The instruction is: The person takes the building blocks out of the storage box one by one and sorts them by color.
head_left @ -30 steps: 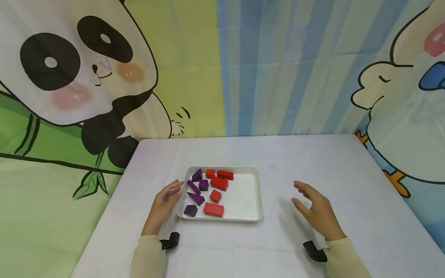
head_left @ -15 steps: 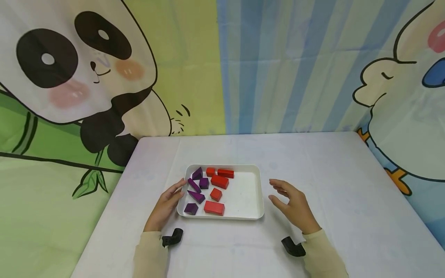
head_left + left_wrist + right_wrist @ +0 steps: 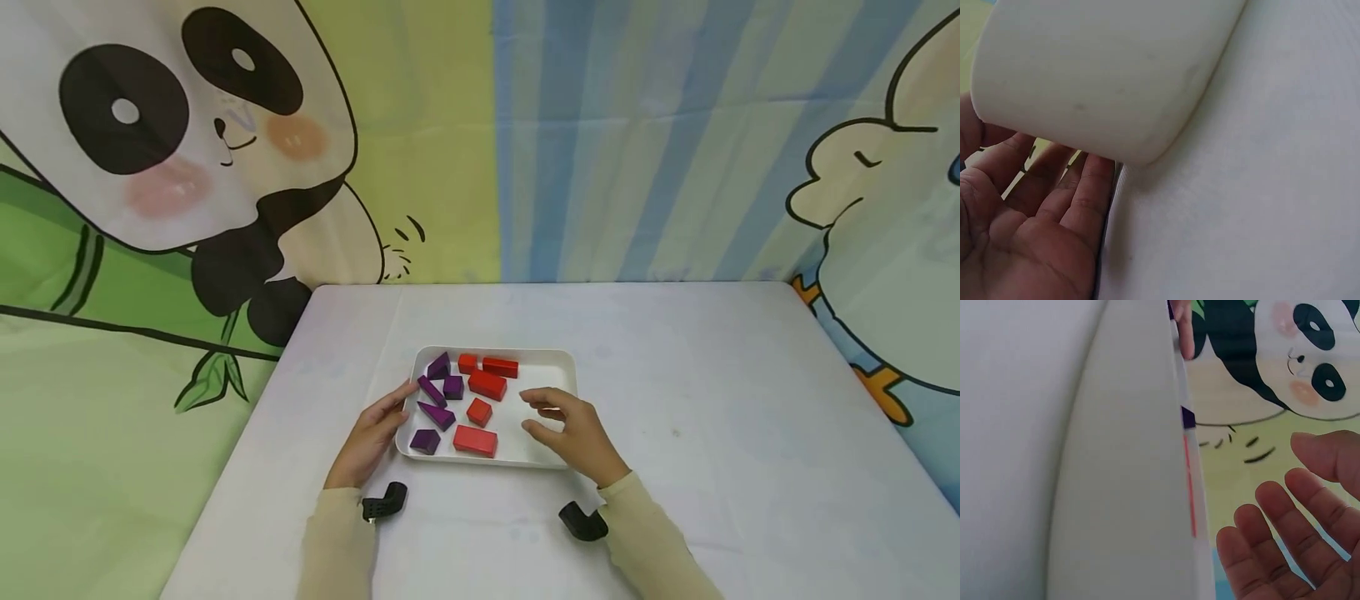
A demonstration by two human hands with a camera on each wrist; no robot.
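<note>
A white tray (image 3: 543,367) lies on the table, with several purple blocks (image 3: 425,442) at its left and several red blocks (image 3: 475,441) beside them. The purple ones include wedges and a small cube; the red ones are cubes and longer bars. My left hand (image 3: 369,437) is at the tray's left end, fingertips right at the rim. In the left wrist view its fingers, loosely extended, overlap the tray's outer wall (image 3: 1085,75). Over the bare right part of the tray hovers my right hand (image 3: 573,433), thumb and fingers spread apart, holding nothing.
The table (image 3: 697,400) has a white cloth over it. Behind it hangs a printed backdrop (image 3: 420,142) with a panda and stripes. A black wrist mount (image 3: 583,522) juts from the right sleeve, and another black mount (image 3: 386,502) from the left.
My right hand has moved left from beside the tray to above its right part. The left hand has come slightly closer to the tray's left rim. The blocks keep their arrangement.
</note>
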